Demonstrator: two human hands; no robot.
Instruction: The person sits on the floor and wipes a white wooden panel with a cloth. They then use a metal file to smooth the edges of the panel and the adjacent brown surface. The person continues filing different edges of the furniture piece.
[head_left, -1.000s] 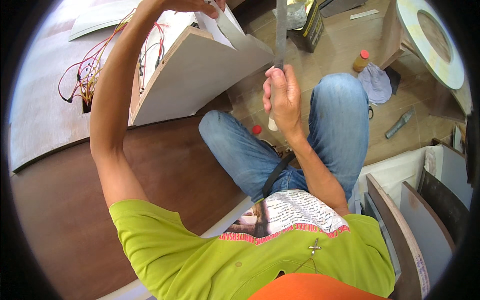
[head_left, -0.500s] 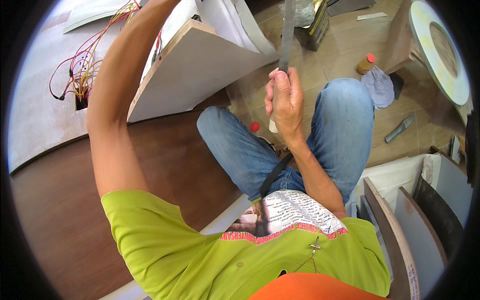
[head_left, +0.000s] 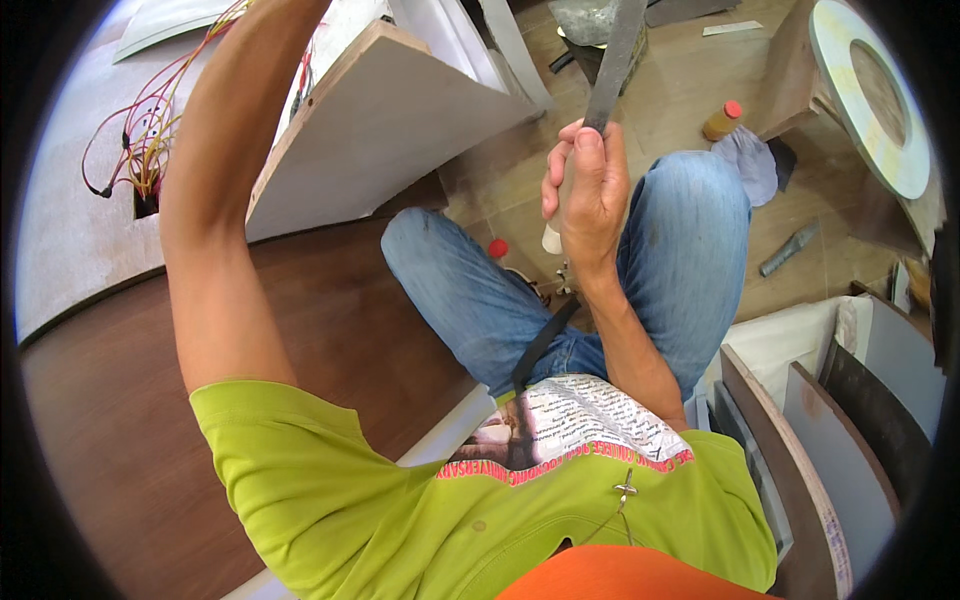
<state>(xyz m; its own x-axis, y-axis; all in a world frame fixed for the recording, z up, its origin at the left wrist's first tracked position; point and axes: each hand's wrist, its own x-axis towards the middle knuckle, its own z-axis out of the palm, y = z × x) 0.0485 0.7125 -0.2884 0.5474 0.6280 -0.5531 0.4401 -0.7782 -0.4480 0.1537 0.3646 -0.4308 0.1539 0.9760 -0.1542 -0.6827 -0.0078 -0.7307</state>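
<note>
My right hand (head_left: 592, 195) is closed around the pale handle (head_left: 551, 240) of a long flat metal file (head_left: 614, 75). The grey blade points up and away, leaning slightly right, and its far end runs out of the picture. My thumb lies along the base of the blade. My left forearm (head_left: 215, 180) reaches forward past a white panel with a bare wood edge (head_left: 385, 125). The left hand itself is beyond the upper edge, so what it touches is hidden.
Red and yellow wires (head_left: 150, 150) come out of a white board at left. A brown panel (head_left: 200, 380) lies beside my leg. On the floor are a red-capped jar (head_left: 722, 120), a cloth (head_left: 750, 170) and a grey tool (head_left: 790, 248). Boards (head_left: 835, 430) stand at right.
My right hand has moved a little up and right with the file, whose blade now leans more to the right. The left forearm has shifted slightly left.
</note>
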